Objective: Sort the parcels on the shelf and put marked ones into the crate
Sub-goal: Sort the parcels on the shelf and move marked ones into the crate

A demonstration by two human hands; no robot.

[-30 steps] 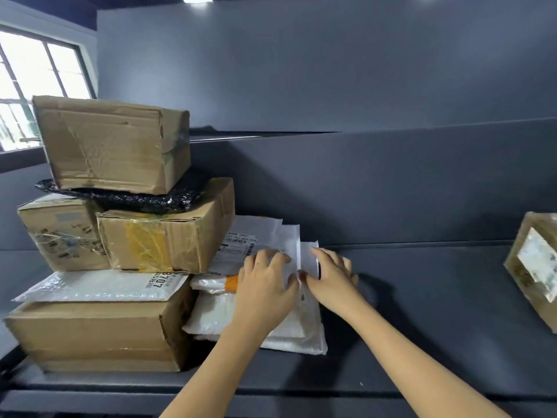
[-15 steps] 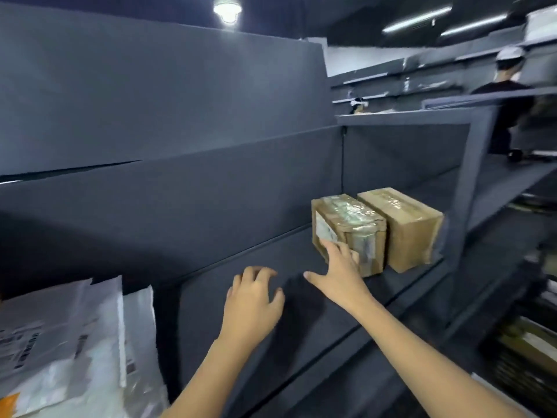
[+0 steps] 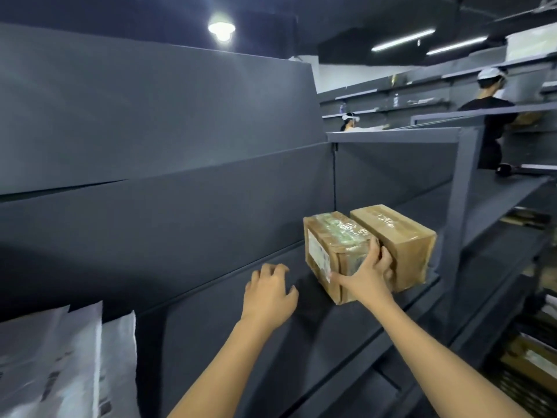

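Two brown cardboard parcels stand side by side at the right end of the dark grey shelf [image 3: 229, 324]. The nearer one, a taped box [image 3: 330, 244] with a white label on its left face, has my right hand [image 3: 366, 274] clasped over its near corner, thumb on the labelled side and fingers in the gap beside the plain box [image 3: 401, 236]. My left hand [image 3: 268, 294] hovers over the bare shelf to the left of the taped box, fingers curled and apart, holding nothing. White poly mailers [image 3: 60, 363] lie at the lower left. No crate can be made out.
A grey upright post [image 3: 461, 224] closes the shelf bay just right of the boxes. Lower shelves at the far right hold more parcels [image 3: 533, 360]. Two people stand at shelving in the background, one [image 3: 494, 122] at the right, another [image 3: 349, 122] further off.
My view swung right from the stacked boxes and mailers to the two boxes. My right hand went from touching the taped box to gripping its corner; my left hand followed towards it.
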